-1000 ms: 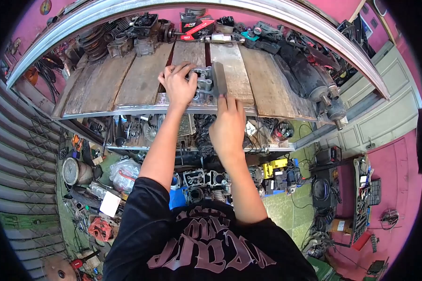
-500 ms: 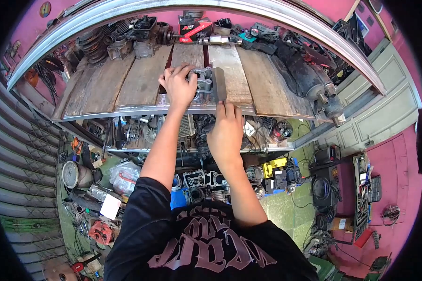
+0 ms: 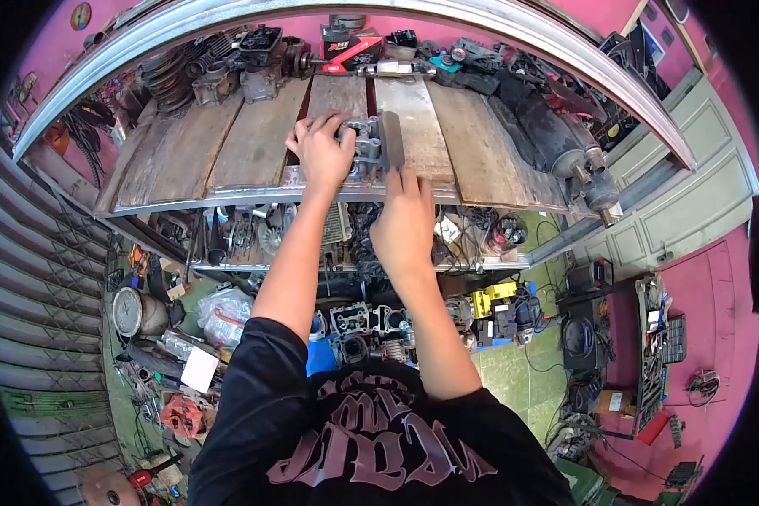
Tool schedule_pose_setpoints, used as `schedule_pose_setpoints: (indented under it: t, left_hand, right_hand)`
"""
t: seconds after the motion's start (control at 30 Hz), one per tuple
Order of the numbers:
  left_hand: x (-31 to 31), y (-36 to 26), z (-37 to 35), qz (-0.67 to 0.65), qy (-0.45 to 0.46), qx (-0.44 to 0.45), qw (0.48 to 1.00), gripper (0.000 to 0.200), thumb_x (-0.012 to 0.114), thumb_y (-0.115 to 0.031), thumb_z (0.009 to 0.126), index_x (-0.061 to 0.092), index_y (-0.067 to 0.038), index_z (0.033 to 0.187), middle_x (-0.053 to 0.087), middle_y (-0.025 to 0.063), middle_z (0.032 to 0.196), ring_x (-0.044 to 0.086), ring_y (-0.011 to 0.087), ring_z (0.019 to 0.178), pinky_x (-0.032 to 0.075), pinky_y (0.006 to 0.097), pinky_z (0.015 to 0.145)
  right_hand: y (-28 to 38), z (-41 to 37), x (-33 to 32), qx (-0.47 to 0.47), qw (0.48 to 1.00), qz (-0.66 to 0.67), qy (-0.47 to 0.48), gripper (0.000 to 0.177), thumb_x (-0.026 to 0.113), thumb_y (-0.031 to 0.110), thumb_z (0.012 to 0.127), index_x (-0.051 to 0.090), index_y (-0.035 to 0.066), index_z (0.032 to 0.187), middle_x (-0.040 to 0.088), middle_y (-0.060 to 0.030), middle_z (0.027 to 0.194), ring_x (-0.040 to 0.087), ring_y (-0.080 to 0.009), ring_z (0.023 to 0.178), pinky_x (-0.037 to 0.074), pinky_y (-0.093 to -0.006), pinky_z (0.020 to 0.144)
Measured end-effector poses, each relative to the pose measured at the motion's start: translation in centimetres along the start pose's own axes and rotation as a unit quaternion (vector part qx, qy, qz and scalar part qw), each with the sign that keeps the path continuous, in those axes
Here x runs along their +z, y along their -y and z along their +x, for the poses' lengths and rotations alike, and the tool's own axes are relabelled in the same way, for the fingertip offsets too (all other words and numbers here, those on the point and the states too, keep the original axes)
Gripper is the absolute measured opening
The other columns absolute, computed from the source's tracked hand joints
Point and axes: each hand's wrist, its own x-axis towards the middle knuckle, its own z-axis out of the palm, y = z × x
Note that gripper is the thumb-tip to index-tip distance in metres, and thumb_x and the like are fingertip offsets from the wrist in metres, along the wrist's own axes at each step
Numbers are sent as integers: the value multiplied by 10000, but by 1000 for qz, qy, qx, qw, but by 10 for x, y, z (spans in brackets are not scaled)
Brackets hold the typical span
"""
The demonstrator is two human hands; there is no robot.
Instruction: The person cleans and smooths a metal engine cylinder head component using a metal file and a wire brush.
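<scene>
On the near part of the wooden shelf lies a grey metal engine part [image 3: 366, 150], which looks like a cylinder head. My left hand [image 3: 322, 150] is over its left side, fingers bent and gripping it; the hand hides much of the part. At the part's right side, a flat grey bar that looks like a flat file [image 3: 393, 139] points away from me. My right hand [image 3: 406, 215] holds the near end of this file, with the fingers extended along it and the thumb hidden from view.
Oily engine parts [image 3: 261, 67] and a red-black box [image 3: 351, 52] line the back of the plank shelf [image 3: 489, 143]. An exhaust muffler [image 3: 548, 135] lies at its right. Below are a cluttered lower shelf, yellow-cased items [image 3: 492, 297] and several engine castings [image 3: 350, 320].
My right hand and the file have shifted slightly away from me along the engine part's side. My left hand stays on the part.
</scene>
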Motion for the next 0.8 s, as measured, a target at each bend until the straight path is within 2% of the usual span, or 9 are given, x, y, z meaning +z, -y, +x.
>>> schedule_pose_setpoints:
  t: [0.1, 0.17, 0.33, 0.47, 0.57, 0.63, 0.67, 0.73, 0.8]
  left_hand:
    - [-1, -1, 0, -1, 4, -1, 1000, 223, 678, -239, 871, 821, -214, 1041, 754, -55, 1203, 581, 271, 1174, 284, 492, 1109]
    - [-1, 1, 1, 4, 4, 7, 1000, 230, 677, -241, 870, 824, -224, 1047, 754, -58, 1203, 577, 270, 1179, 284, 490, 1109]
    - [1, 5, 2, 3, 18, 18, 1000, 253, 673, -241, 872, 833, -255, 1067, 751, -65, 1211, 569, 264, 1189, 286, 489, 1110]
    - [2, 6, 2, 9, 32, 11, 999, 265, 669, -240, 876, 836, -269, 1079, 747, -60, 1228, 565, 265, 1202, 288, 499, 1111]
    - [2, 7, 1, 6, 32, 8, 999, 266, 671, -244, 878, 835, -275, 1085, 743, -51, 1242, 562, 271, 1210, 290, 505, 1112]
    - [2, 7, 1, 6, 28, 8, 1000, 267, 673, -248, 879, 834, -279, 1089, 742, -46, 1248, 562, 275, 1213, 291, 508, 1113]
    - [1, 7, 1, 7, 42, 3, 999, 258, 686, -280, 880, 834, -274, 1091, 726, -21, 1284, 535, 288, 1263, 284, 527, 1124]
    - [-2, 4, 2, 8, 57, -1, 998, 256, 699, -312, 881, 835, -269, 1093, 709, 5, 1321, 508, 301, 1314, 277, 546, 1135]
    - [-5, 1, 1, 36, 54, -6, 998, 287, 723, -375, 888, 817, -271, 1138, 673, 58, 1343, 495, 321, 1316, 279, 555, 1129]
  right_hand:
    - [2, -18, -5, 20, 1000, -7, 18, 513, 667, 3, 811, 631, -62, 1319, 616, -196, 1283, 591, -399, 1173, 482, -502, 1001]
    - [-2, -8, 1, 15, 1000, -3, -8, 457, 658, 8, 818, 644, -58, 1270, 621, -193, 1250, 591, -400, 1162, 482, -510, 997]
    - [-20, 56, 28, 27, 999, -14, 15, 300, 660, 11, 816, 667, -29, 1114, 635, -175, 1145, 613, -394, 1082, 501, -507, 955]
    - [-18, 51, 27, 5, 1000, -13, 2, 263, 655, 16, 828, 668, -23, 1087, 637, -172, 1129, 618, -394, 1057, 506, -504, 942]
    - [-8, 14, 5, 14, 1000, 4, 23, 331, 667, -20, 800, 670, -31, 1131, 641, -177, 1146, 618, -406, 1090, 506, -496, 955]
    - [-9, -8, -10, 15, 999, 51, 3, 470, 689, -60, 747, 658, -31, 1216, 636, -178, 1207, 616, -412, 1134, 499, -495, 983]
    - [-12, -14, -17, 14, 999, 51, 4, 470, 689, -60, 747, 658, -31, 1216, 636, -178, 1207, 616, -412, 1134, 499, -495, 983]
    - [-23, -22, -29, 91, 987, 116, 56, 598, 702, -82, 705, 633, -27, 1297, 619, -181, 1282, 613, -396, 1172, 477, -502, 1032]
    - [-34, -27, -39, 103, 986, 117, 52, 617, 707, -72, 709, 626, -13, 1318, 612, -188, 1298, 610, -378, 1202, 422, -511, 1112]
